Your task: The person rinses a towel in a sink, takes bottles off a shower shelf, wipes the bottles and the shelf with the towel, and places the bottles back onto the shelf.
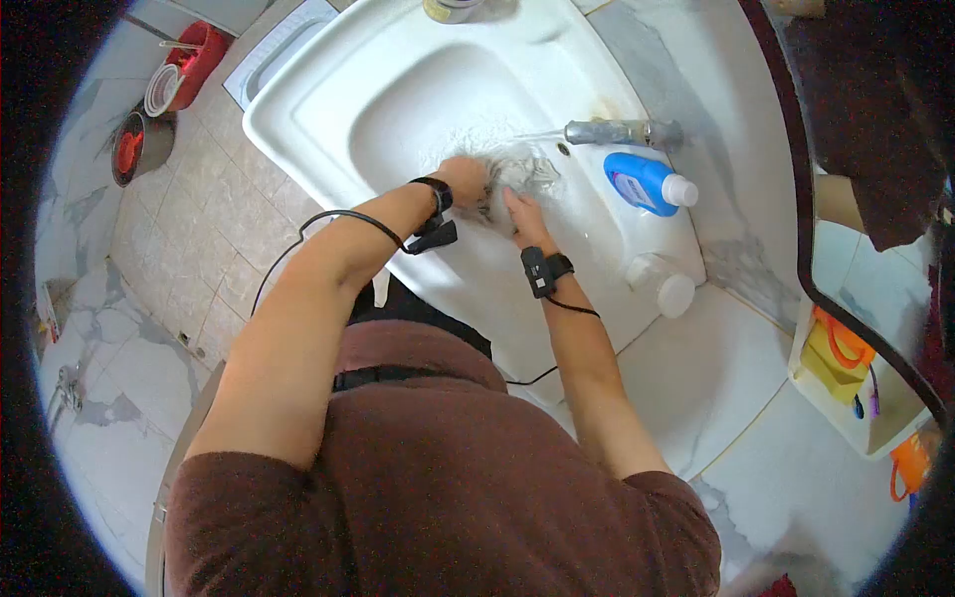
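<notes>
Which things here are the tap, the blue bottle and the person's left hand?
Tap (604, 132): head view, on its metal body.
Blue bottle (634, 186): head view, on its side.
Left hand (465, 180): head view, mid-hand.

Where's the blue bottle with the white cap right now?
In the head view, the blue bottle is on the sink, at the right side of the basin, between the faucet and a white-capped container.

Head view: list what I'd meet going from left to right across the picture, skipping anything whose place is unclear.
Round metal pot → left hand → right hand → blue bottle with a white cap → dark curved frame.
</notes>
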`<action>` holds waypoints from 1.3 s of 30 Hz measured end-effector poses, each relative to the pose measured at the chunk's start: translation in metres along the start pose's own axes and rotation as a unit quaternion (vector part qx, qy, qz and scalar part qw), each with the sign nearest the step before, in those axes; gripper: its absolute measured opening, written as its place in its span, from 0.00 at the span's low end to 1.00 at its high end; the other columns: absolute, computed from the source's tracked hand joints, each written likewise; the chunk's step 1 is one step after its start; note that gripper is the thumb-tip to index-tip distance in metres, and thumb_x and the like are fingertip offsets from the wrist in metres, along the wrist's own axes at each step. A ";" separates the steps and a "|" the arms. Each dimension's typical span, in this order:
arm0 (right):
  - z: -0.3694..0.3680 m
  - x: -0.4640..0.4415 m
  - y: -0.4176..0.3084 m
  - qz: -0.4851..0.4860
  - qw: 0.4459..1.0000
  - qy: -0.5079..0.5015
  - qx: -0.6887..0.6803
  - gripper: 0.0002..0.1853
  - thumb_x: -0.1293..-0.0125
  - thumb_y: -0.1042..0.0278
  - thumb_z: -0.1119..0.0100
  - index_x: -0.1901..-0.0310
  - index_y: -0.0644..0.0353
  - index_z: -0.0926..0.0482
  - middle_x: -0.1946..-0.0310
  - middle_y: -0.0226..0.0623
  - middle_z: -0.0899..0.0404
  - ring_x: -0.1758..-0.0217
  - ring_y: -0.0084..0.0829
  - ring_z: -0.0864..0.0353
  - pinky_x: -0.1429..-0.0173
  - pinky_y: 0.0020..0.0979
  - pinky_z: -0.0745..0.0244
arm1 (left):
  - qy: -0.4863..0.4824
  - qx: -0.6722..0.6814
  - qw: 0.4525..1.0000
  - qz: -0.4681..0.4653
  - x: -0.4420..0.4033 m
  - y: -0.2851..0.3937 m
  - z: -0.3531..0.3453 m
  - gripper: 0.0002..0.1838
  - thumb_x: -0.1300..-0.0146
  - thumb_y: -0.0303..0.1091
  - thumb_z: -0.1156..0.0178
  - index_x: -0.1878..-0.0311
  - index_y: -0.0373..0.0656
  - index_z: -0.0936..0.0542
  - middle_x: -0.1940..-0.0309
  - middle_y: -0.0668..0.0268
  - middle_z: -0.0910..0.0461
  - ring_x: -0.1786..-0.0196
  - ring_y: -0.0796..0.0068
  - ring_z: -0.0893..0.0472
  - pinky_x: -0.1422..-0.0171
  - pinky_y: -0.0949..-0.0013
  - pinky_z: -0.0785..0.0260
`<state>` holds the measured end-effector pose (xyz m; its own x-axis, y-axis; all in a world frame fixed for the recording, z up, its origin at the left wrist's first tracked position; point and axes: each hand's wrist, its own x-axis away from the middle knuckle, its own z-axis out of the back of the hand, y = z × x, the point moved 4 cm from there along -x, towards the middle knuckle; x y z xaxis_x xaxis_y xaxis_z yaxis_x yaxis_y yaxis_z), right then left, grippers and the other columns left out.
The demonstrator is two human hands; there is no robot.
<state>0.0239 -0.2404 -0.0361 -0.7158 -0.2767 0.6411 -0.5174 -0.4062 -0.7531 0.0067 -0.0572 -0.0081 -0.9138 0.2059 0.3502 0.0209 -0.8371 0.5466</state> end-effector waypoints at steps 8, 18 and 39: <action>0.047 0.081 -0.086 0.122 0.977 0.005 0.174 0.29 0.46 0.88 0.49 0.40 0.61 0.30 0.55 0.45 0.21 0.52 0.35 0.22 0.43 0.37 0.29 | 0.199 0.214 0.940 0.178 0.054 -0.034 0.094 0.09 0.46 0.34 0.43 0.67 0.41 0.18 0.69 0.50 0.19 0.63 0.50 0.19 0.56 0.56 0.27; 0.050 0.137 -0.163 0.130 0.962 0.146 -0.189 0.07 0.43 0.67 0.40 0.71 0.59 0.27 0.71 0.21 0.34 0.65 0.19 0.36 0.58 0.22 0.42 | 0.326 0.281 0.867 0.252 0.087 -0.063 0.119 0.09 0.44 0.35 0.41 0.69 0.40 0.16 0.74 0.55 0.18 0.70 0.59 0.18 0.60 0.62 0.26; 0.039 0.170 -0.222 0.193 0.954 0.028 -0.227 0.16 0.46 0.70 0.35 0.56 0.66 0.24 0.58 0.32 0.22 0.55 0.23 0.25 0.49 0.25 0.33 | -0.004 0.098 0.989 -0.113 0.125 0.053 0.163 0.21 0.49 0.32 0.33 0.51 0.37 0.21 0.55 0.54 0.20 0.49 0.56 0.22 0.43 0.63 0.33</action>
<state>0.0356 -0.2316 0.2458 -0.9112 -0.2777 0.3044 -0.3514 0.1382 -0.9260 -0.0401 0.0067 0.1889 -0.9010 0.3804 0.2086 -0.1033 -0.6550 0.7485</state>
